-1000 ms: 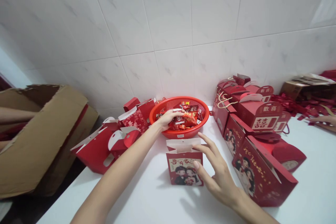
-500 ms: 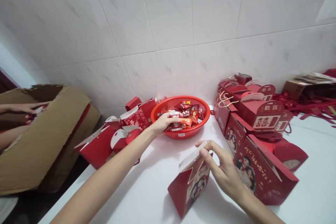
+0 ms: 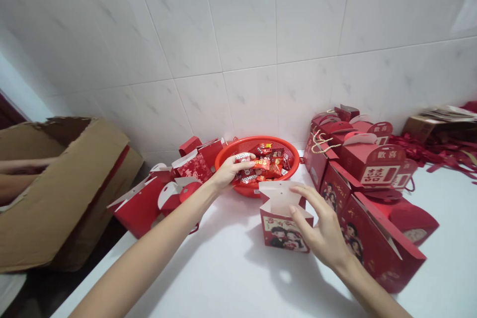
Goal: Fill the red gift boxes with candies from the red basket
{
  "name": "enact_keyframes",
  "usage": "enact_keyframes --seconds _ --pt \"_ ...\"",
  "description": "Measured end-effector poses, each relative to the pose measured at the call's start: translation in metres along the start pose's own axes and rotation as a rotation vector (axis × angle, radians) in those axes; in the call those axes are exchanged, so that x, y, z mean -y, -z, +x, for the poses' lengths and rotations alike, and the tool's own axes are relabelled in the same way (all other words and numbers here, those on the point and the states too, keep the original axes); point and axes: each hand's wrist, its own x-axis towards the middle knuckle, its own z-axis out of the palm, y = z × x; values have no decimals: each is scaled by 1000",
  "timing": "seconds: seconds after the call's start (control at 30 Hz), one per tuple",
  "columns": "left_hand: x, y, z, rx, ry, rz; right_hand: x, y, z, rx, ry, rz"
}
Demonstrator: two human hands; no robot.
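Observation:
A red plastic basket holds wrapped sweets in red, white and dark wrappers. Over its near left side, my left hand is closed on candy packets, one white and red at the fingertips; how many it holds is partly hidden. My right hand is at the right side of a red paper gift box printed with a cartoon couple. Its thumb is at the front top edge and the index finger by the white back flap. The box's top is open, showing its pale inside.
Folded red gift boxes stand in a group on the right, with red ribbons behind. More red boxes are left of the basket. Another person's arms reach into a large cardboard box. A tiled wall backs the white table.
The gift box has turned its printed front toward me and moved closer to the basket, its top wider open. My left hand stays over the sweets. The other person's hands went deeper into the cardboard box.

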Motion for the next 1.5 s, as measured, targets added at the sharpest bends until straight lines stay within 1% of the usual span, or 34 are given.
enact_keyframes --seconds 0.1,0.23,0.4,0.47,0.53,0.63,0.73,0.8,0.87,0.93,1.03,1.17,1.3,1.5 --pt "-5 -1 -1 29 -16 45 -3 -2 1 32 -56 14" --pt "-12 -6 -7 137 -19 224 0 -6 0 40 -86 36" --pt "-24 -23 -22 262 -41 491 3 -8 0 48 -76 56" --pt "-27 -33 -27 289 -60 547 3 -8 0 54 -73 66" --pt "-29 -41 -30 312 -56 531 3 -8 0 55 -69 73" --pt "-29 -49 -29 335 -5 389 3 -7 1 86 -73 86" --pt "-28 -51 -25 297 78 258 6 -5 1 127 -86 113" --pt "-25 -52 -21 274 120 234 7 -4 1 134 -83 137" --pt "-21 -52 -18 280 132 221 7 -4 1 135 -76 148" --pt "-16 -53 -15 296 103 209 6 -6 1 125 -74 140" --pt "-9 -56 -15 304 18 216 2 -9 -1 100 -77 110" --pt "-6 -59 -19 370 -16 229 -3 -12 -3 70 -80 76" --pt "-3 -62 -20 398 -116 240 -5 -13 -5 55 -82 63" --pt "3 -59 -18 422 -121 224 -2 -11 -3 75 -63 106"
